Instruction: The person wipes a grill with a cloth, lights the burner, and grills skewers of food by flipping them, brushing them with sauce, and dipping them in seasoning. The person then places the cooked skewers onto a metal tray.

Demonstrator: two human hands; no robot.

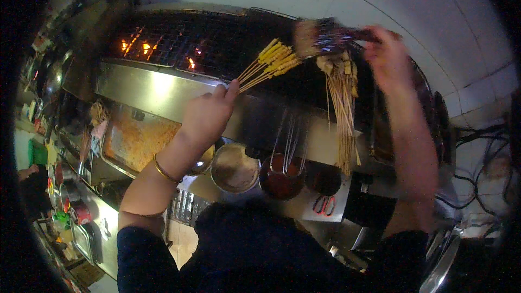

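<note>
My left hand (213, 110) grips the bare ends of several bamboo skewers (276, 59) with yellow food on their tips, held over the near side of a dark grill (163, 47). Up at the right, my right hand (386, 55) is blurred and closed on the handle of a dark brush-like tool (331, 36); its exact kind is unclear. The tool lies just beyond the yellow tips. Below it a large bundle of skewers (344, 118) rests with its food ends on the grill and its sticks towards me.
Flames glow under the grill's left part. On the near side stand an orange-stained metal tray (140, 136), a bowl of pale powder (235, 169), a pot of red sauce (281, 179) with wire-handled tools, and red-handled scissors (324, 205). Another person's hand (28, 172) shows far left. Black cables (474, 179) hang at right.
</note>
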